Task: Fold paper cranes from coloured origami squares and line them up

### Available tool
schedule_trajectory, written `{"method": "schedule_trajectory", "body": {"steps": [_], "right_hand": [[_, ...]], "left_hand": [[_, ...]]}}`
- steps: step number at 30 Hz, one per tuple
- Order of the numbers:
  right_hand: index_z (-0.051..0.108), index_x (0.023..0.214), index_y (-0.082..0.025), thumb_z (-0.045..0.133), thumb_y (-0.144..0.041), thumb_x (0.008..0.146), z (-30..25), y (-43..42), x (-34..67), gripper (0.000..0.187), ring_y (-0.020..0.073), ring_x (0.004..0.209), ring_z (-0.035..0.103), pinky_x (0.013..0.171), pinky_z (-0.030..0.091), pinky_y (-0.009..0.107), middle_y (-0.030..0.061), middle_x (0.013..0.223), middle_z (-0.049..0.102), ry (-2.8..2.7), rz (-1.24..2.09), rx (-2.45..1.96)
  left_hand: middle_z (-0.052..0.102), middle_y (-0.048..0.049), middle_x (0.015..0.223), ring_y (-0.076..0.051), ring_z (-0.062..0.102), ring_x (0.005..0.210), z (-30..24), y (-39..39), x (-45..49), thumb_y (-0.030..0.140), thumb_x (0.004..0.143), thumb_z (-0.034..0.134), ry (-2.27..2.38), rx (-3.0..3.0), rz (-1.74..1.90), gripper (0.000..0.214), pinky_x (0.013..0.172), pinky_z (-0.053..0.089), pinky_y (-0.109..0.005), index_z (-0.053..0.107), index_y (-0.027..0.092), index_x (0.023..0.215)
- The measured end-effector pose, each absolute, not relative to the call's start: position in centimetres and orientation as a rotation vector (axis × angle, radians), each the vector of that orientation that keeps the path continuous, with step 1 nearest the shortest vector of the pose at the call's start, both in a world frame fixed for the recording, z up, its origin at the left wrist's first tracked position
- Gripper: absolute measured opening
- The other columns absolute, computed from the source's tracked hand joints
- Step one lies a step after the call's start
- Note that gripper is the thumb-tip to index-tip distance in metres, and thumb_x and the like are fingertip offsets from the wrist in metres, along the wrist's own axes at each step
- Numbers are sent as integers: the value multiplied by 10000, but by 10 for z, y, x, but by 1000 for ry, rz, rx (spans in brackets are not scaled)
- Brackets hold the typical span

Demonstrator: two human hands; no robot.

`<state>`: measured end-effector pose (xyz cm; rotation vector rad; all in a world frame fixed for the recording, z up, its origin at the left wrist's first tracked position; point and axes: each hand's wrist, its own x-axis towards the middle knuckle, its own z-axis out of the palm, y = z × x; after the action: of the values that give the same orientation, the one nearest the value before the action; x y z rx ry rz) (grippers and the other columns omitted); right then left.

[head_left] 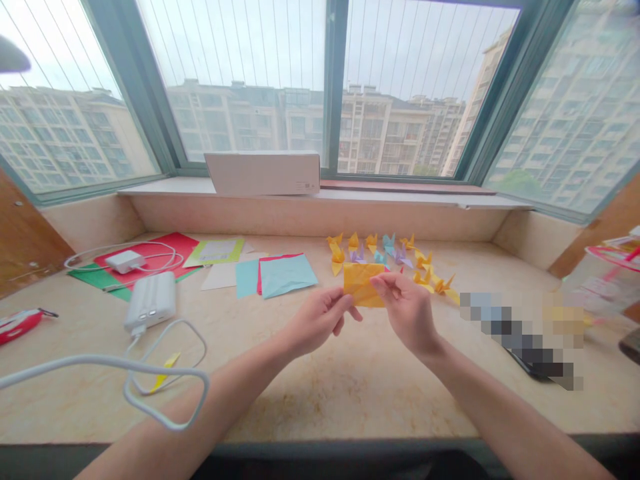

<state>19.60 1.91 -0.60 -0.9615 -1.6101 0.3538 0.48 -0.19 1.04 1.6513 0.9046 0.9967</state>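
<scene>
Between my two hands a creased yellow-orange sheet of origami paper (364, 285) is held up above the counter. My left hand (323, 313) pinches its lower left edge between thumb and fingers. On the opposite side my right hand (406, 310) grips the upper right edge with thumb and forefinger. Just behind the paper stand several folded paper cranes (371, 241), mostly orange, with some blue and purple ones. A light blue paper sheet (287, 275) lies to the left of my left hand, over a red one.
A white power bank (151, 301) with a looped white cable (165, 417) lies at left. Behind it are a charger (125, 261) and red paper (170, 250). A white box (263, 175) stands on the sill. At right are a pixelated dark object (537, 363) and a clear container (607, 280).
</scene>
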Motion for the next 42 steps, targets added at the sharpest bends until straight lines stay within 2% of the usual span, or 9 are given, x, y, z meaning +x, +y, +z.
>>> {"method": "schedule_trajectory", "body": {"steps": [4,12,16,20,24,27,31,36,42], "right_hand": [[561,991,-248,642,-443,910,-9,21,191,227,147,557,566,540,443,276,-38,648,607,-1469,483,-886],[476,1079,-274,685,-457,871,-4,19,184,347,124,478,509,475,391,249,-88,578,537,-1354,692,-811],[463,1261,-255,675,-516,864,-1,23,187,521,153,519,590,494,458,265,-65,594,592,-1368,817,-835],[452,1355,-231,728,-540,807,0,28,192,687,212,768,729,675,586,329,38,865,741,-1428,1021,-758],[578,1192,-222,783,-457,774,-2,30,192,521,231,923,739,841,603,383,76,1000,759,-1432,1094,-746],[584,1083,-232,792,-422,767,-2,28,191,424,220,872,744,802,610,370,61,958,760,-1424,1084,-780],[524,1109,-253,787,-390,780,-2,25,189,443,191,775,734,707,599,324,38,957,736,-1469,1161,-774],[529,1123,-264,788,-352,787,-4,26,190,432,195,926,693,784,576,324,35,1023,692,-1502,1105,-724],[542,1096,-280,778,-338,806,-5,26,190,379,188,896,698,804,560,332,15,969,718,-1529,1122,-684]], "left_hand": [[683,-41,721,-55,439,425,10,-3,6,481,922,550,869,1618,1020,364,389,292,-175,638,141,826],[671,-32,632,-57,426,395,11,-5,7,467,940,518,922,1627,1015,404,386,282,-177,666,130,775],[624,-16,564,-64,408,398,10,-1,4,455,948,510,943,1660,1016,427,395,273,-187,675,134,720],[624,-18,570,-71,437,413,8,2,1,414,951,502,989,1682,1006,396,406,282,-188,633,142,694],[577,6,547,-67,446,421,7,2,2,391,947,504,999,1696,1026,376,418,294,-181,573,154,664],[559,24,568,-62,442,418,4,3,3,427,940,512,1041,1635,1148,348,410,308,-174,561,161,722],[557,41,546,-74,459,404,0,8,1,496,944,503,1131,1630,1217,351,399,333,-169,589,165,865],[592,26,586,-76,487,409,3,8,-3,488,933,529,1190,1724,1204,343,403,389,-175,621,162,883],[555,38,497,-84,515,396,2,8,-1,474,932,545,1136,1689,1106,344,381,348,-157,635,153,849]]}}
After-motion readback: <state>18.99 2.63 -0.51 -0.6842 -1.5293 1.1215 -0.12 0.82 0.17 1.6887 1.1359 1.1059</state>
